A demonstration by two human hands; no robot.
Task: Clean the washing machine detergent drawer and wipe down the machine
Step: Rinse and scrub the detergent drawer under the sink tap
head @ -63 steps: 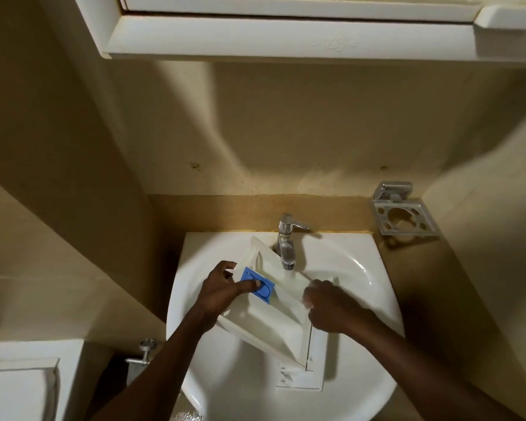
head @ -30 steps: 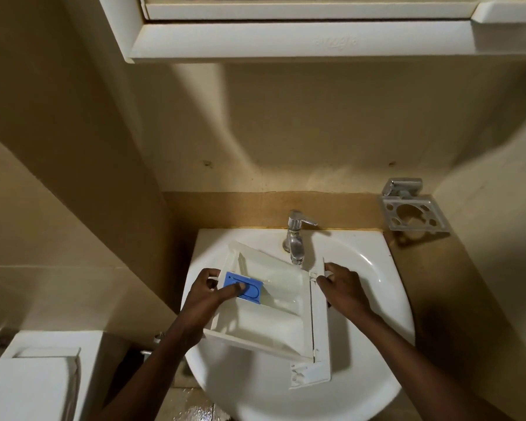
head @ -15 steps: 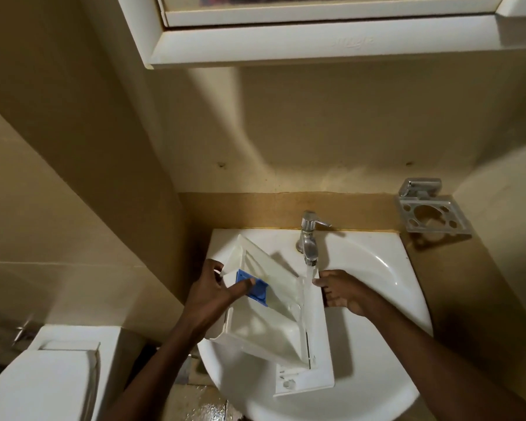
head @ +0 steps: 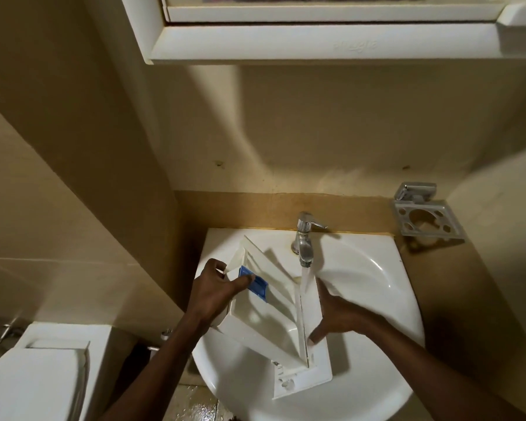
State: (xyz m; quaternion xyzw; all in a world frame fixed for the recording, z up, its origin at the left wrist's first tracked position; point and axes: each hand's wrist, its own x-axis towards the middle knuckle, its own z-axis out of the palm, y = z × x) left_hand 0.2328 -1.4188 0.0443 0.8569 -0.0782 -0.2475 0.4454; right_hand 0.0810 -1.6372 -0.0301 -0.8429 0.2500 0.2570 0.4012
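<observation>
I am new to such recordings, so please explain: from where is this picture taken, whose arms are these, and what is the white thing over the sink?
No machine here: a person wears a camera on the head, looking down, so the two arms are their own. The left hand grips a white detergent drawer, thumb on its blue insert. The right hand is open, fingers straight, against the drawer's front panel. The drawer is tilted over the sink, and water runs from the tap onto it. A metal holder hangs on the right wall.

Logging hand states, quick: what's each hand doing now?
Left hand: holding the detergent drawer by its left edge.
Right hand: open, fingers straight against the drawer.
</observation>
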